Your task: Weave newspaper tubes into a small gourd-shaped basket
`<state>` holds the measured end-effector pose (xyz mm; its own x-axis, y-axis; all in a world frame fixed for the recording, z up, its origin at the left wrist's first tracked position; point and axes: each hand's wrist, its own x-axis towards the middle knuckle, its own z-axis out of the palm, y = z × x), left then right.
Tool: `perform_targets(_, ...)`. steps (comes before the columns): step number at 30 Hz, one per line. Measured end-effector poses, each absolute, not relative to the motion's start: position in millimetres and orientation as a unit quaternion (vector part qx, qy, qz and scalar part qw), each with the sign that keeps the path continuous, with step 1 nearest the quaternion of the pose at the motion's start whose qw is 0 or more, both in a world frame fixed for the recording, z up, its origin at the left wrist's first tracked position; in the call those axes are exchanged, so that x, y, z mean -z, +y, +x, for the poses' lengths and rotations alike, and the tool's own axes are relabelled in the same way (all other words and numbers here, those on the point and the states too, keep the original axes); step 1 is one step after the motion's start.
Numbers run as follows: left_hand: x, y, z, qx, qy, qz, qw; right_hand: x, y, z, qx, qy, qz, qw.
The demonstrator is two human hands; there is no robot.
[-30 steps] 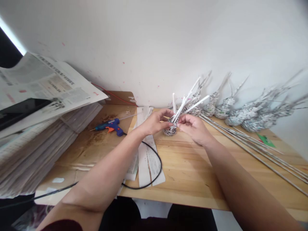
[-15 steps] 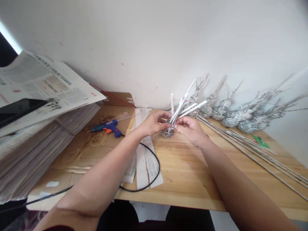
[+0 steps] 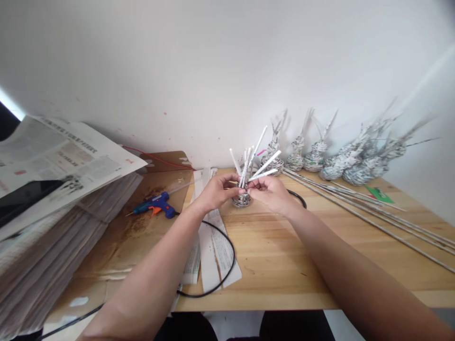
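Observation:
A small woven newspaper basket (image 3: 241, 199) stands upright on the wooden table, with several white rolled-paper sticks (image 3: 265, 165) spreading up and out from its top. My left hand (image 3: 222, 192) grips its neck from the left, thumb and fingers pinched at the base of the sticks. From the other side my right hand (image 3: 270, 191) pinches the neck too, its thumb near the left thumb. The fingertips partly hide the weave where they meet.
Left of the basket, a blue glue gun (image 3: 152, 204) lies on cardboard, its black cable looping over newspaper strips (image 3: 213, 246). A tall newspaper stack (image 3: 81, 222) rises at far left. Finished-looking woven pieces (image 3: 314, 156) line the wall; long paper sticks (image 3: 369, 213) lie at right.
The whole scene sits lower and slightly left in view. Both hands stay on the basket's neck, and the sticks now fan out more widely.

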<state>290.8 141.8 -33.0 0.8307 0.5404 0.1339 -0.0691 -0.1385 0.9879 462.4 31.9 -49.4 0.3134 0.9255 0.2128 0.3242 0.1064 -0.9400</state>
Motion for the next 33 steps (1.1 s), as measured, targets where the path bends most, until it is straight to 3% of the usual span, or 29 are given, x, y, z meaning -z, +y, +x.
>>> perform_targets(10, 34.5, 143.9, 289.7, -0.243, 0.165, 0.747, 0.597, 42.9, 30.1, 452.3, -0.281, -0.497, -0.611, 0.548)
perform_targets(20, 39.4, 148.7, 291.2, -0.238, 0.179, 0.723, 0.623, 43.0, 29.5, 449.0, -0.282, -0.488, -0.606, 0.561)
perform_targets(27, 36.1, 152.5, 287.1, -0.26, 0.159, 0.731, 0.61, 34.5, 27.8, 456.7, -0.368, -0.476, -0.55, 0.579)
perform_targets(33, 33.3, 155.3, 282.2, -0.254, 0.159, 0.733, 0.611, 37.0, 30.2, 460.4, -0.308, -0.473, -0.584, 0.584)
